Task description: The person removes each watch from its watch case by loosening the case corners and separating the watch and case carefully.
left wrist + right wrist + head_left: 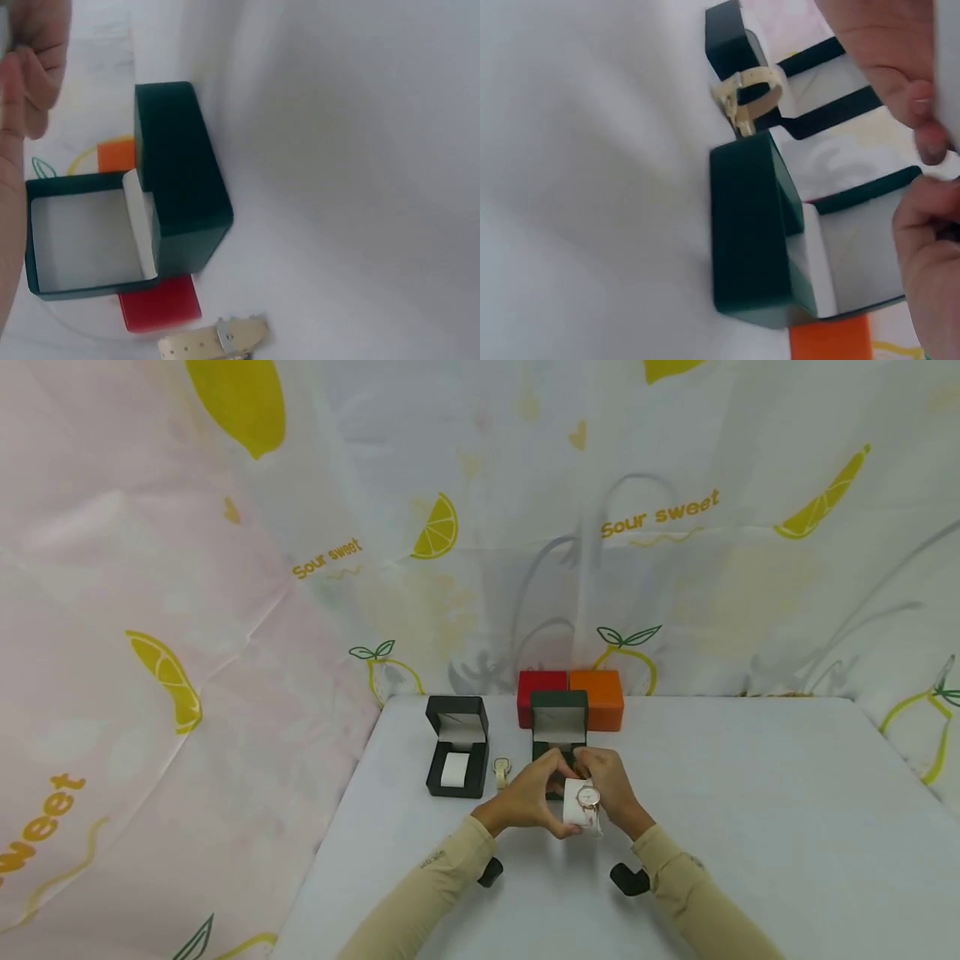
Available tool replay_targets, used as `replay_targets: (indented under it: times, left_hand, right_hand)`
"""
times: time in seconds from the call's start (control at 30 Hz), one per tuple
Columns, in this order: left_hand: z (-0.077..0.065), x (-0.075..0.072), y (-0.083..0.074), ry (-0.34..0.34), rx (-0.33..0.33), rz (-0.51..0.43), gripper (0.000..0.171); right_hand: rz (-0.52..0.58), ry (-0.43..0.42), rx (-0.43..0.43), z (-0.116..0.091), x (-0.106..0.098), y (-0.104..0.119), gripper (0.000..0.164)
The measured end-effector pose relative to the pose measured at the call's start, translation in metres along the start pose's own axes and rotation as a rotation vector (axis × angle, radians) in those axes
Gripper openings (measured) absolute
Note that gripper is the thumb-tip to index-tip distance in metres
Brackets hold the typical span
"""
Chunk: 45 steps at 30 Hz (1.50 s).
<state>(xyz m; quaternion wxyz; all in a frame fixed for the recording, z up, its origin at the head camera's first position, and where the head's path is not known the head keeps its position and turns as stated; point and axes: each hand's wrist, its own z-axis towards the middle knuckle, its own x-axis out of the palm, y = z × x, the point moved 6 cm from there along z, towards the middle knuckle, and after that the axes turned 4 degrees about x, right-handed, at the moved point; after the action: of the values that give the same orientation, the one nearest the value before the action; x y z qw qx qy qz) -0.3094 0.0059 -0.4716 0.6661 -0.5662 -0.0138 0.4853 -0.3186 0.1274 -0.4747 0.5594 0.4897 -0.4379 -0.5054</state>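
In the head view my left hand (531,793) holds a white watch cushion (573,802) from its left side, thumb at the lower edge and fingers at the top. A wristwatch (588,797) with a rose-gold case and pale dial lies around the cushion. My right hand (611,781) has curled fingers at the upper end of the watch, pinching its strap; the fingertips are partly hidden. Just behind both hands stands an open green watch box (558,700). In the right wrist view, the white cushion (946,67) shows only at the right edge.
To the left, an open black watch box (433,781) holds a white cushion (453,770). A cream-strapped watch (502,770) lies between the two boxes. Behind the green box sit a red box (542,680) and an orange box (606,700), near the patterned backdrop.
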Motion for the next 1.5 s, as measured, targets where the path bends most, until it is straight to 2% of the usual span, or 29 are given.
replay_targets:
  times: [0.1, 0.23, 0.43, 0.57, 0.73, 0.9, 1.0, 1.13, 1.23, 1.3, 1.37, 1.47, 1.5]
  left_hand:
    - [0.000, -0.001, 0.002, -0.009, 0.005, -0.029, 0.062]
    - [-0.001, 0.000, 0.004, -0.037, 0.013, -0.064, 0.061]
    - [-0.006, 0.005, 0.004, -0.056, -0.012, 0.001, 0.059]
    - [-0.005, 0.007, 0.005, -0.051, -0.009, -0.003, 0.059]
    - [-0.001, 0.007, 0.003, -0.046, 0.026, -0.040, 0.059]
    - [0.000, -0.004, 0.002, -0.085, 0.078, -0.008, 0.061]
    - [-0.003, -0.013, 0.005, -0.134, 0.093, -0.009, 0.063]
    - [-0.006, -0.024, 0.011, -0.168, 0.089, -0.048, 0.064]
    - [-0.007, -0.033, 0.000, -0.170, 0.043, -0.066, 0.060]
    - [-0.008, -0.036, 0.002, -0.181, 0.009, -0.075, 0.058]
    - [-0.008, -0.038, 0.003, -0.187, -0.009, -0.078, 0.057]
    - [-0.009, -0.036, 0.018, -0.203, -0.006, -0.070, 0.060]
    - [-0.009, -0.036, 0.018, -0.207, -0.005, -0.063, 0.062]
  right_hand:
    - [-0.043, 0.030, -0.082, 0.000, -0.002, 0.005, 0.046]
    - [0.031, 0.047, -0.131, 0.002, -0.001, 0.006, 0.051]
    - [0.153, 0.093, -0.087, 0.003, 0.006, 0.004, 0.057]
    - [0.173, 0.074, -0.066, 0.001, 0.006, 0.004, 0.057]
    - [0.185, 0.034, -0.119, 0.000, 0.002, 0.007, 0.056]
    - [0.033, 0.069, -0.195, 0.000, -0.003, 0.009, 0.054]
    - [-0.021, 0.154, -0.207, -0.002, -0.007, 0.007, 0.047]
    - [-0.043, 0.297, -0.214, -0.009, -0.011, 0.006, 0.025]
    - [-0.139, 0.345, -0.230, -0.014, -0.008, 0.012, 0.051]
    - [-0.209, 0.333, -0.241, -0.014, -0.005, 0.014, 0.065]
    - [-0.288, 0.300, -0.278, -0.014, -0.004, 0.017, 0.067]
    - [-0.380, 0.266, -0.327, -0.012, -0.006, 0.014, 0.064]
    - [-0.407, 0.261, -0.346, -0.013, -0.007, 0.014, 0.062]
